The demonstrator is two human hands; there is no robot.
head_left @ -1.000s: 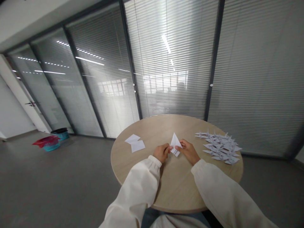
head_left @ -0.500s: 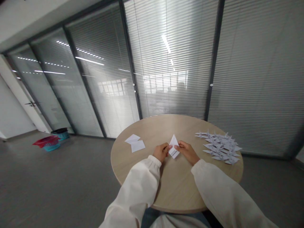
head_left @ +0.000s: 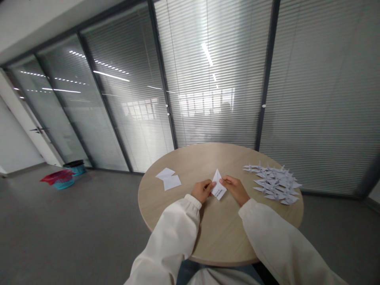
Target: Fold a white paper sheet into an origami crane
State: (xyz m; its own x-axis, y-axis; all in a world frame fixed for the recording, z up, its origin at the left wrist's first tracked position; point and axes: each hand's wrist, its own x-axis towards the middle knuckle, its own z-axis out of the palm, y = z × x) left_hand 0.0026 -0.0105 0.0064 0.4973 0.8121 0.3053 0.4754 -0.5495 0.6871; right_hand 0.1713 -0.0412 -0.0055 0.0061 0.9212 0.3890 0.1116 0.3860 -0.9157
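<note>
A person sits at a round wooden table (head_left: 222, 237), holding a small piece of folded paper (head_left: 219, 191) between both hands near the middle of the top. The paper comes to a point at its far end and carries dark print on the near part. The left hand (head_left: 202, 190) has its fingers curled in, with the thumb pinching the paper's left edge. The right hand (head_left: 236, 190) pinches the right edge between thumb and fingertips, its other fingers loosely bent. Whether the paper touches the table is hard to tell.

To the left lie some flat white sheets (head_left: 172, 183), well apart from the hands. To the right, a cluster of pointed paper shapes (head_left: 277, 184) covers part of the table near its edge. Pale sleeves (head_left: 178, 227) reach both wrists.
</note>
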